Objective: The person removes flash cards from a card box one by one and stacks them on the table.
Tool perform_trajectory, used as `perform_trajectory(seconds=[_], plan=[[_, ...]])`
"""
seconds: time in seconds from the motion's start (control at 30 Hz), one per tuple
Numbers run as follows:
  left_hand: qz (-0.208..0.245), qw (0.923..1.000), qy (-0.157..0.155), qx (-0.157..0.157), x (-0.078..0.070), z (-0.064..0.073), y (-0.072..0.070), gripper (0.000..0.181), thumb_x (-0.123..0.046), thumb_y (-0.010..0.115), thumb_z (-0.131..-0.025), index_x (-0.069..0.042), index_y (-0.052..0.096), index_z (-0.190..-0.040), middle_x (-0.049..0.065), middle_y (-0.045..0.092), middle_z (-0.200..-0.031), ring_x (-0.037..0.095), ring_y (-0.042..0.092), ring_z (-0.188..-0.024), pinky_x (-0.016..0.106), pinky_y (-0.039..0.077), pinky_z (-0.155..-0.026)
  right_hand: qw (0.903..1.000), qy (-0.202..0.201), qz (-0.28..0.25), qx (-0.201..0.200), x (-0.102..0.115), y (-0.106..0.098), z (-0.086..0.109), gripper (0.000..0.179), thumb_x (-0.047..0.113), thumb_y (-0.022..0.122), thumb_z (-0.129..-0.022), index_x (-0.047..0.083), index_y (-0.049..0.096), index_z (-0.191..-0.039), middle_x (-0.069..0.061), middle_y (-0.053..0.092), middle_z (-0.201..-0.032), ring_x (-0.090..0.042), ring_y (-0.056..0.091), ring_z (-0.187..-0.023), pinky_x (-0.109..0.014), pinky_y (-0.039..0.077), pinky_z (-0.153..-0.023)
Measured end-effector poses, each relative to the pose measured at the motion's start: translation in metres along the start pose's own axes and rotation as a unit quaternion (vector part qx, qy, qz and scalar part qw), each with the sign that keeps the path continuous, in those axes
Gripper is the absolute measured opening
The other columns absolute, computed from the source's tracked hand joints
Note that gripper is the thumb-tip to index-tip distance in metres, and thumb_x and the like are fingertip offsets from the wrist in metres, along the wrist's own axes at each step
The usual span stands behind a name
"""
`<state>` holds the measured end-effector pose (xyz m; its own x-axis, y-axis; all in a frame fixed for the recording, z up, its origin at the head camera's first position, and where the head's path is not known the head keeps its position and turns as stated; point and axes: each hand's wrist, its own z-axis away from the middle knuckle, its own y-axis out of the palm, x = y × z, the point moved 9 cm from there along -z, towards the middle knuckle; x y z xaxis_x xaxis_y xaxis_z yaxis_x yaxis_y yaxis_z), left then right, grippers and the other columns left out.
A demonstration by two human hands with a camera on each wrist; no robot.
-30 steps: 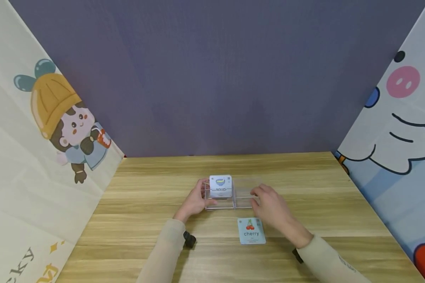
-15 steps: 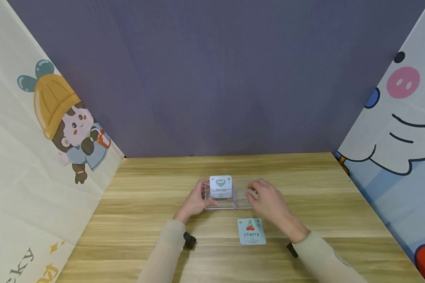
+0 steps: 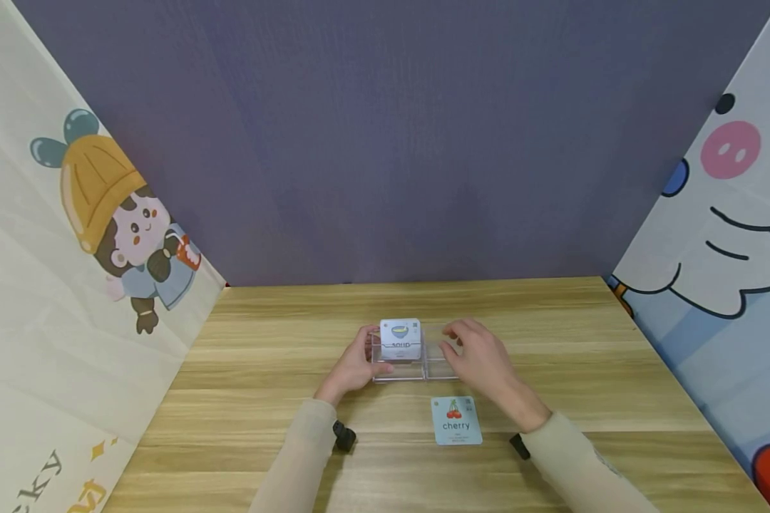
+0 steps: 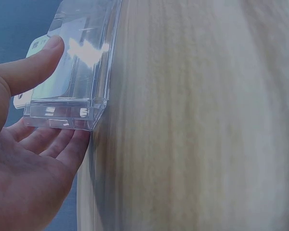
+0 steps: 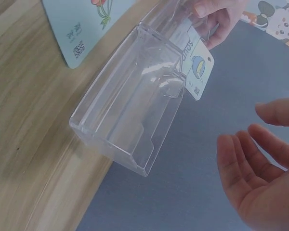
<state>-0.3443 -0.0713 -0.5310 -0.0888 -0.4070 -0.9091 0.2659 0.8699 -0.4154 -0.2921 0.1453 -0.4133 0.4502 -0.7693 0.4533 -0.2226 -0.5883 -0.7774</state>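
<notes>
A clear plastic card holder (image 3: 436,368) with two compartments stands on the wooden table. My left hand (image 3: 351,367) grips its left end; the left wrist view shows the thumb on one side and the fingers (image 4: 62,144) on the other. In the left compartment stands a white soup card (image 3: 401,333), its top above the front wall. The right compartment (image 5: 130,101) holds nothing. My right hand (image 3: 485,358) hovers by that compartment, fingers loosely bent and holding nothing; the right wrist view shows it apart from the holder. A pale blue cherry card (image 3: 457,420) lies face up in front.
Wood-grain tabletop (image 3: 263,399) extends around the holder. A dark grey-blue panel (image 3: 385,142) rises behind the table. Printed cartoon sheets stand along the left side (image 3: 32,285) and the right side (image 3: 706,235).
My right hand has come off the holder's right end and moved left and slightly farther back. The left hand, the holder and both cards stay in place.
</notes>
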Motion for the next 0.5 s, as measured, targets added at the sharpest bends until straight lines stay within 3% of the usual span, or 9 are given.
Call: perform_trajectory(seconds=[0.5], plan=[[0.000, 1.0000, -0.001, 0.001, 0.001, 0.000, -0.001, 0.087, -0.011, 0.086, -0.080, -0.009, 0.036, -0.151, 0.014, 0.056, -0.127, 0.036, 0.056, -0.122, 0.052, 0.043, -0.110, 0.9996, 0.019, -0.020, 0.004, -0.003, 0.006, -0.013, 0.023, 0.018, 0.075, -0.091, 0.004, 0.073, -0.110, -0.006, 0.068, -0.099, -0.023, 0.064, -0.086, -0.038, 0.057, -0.070]])
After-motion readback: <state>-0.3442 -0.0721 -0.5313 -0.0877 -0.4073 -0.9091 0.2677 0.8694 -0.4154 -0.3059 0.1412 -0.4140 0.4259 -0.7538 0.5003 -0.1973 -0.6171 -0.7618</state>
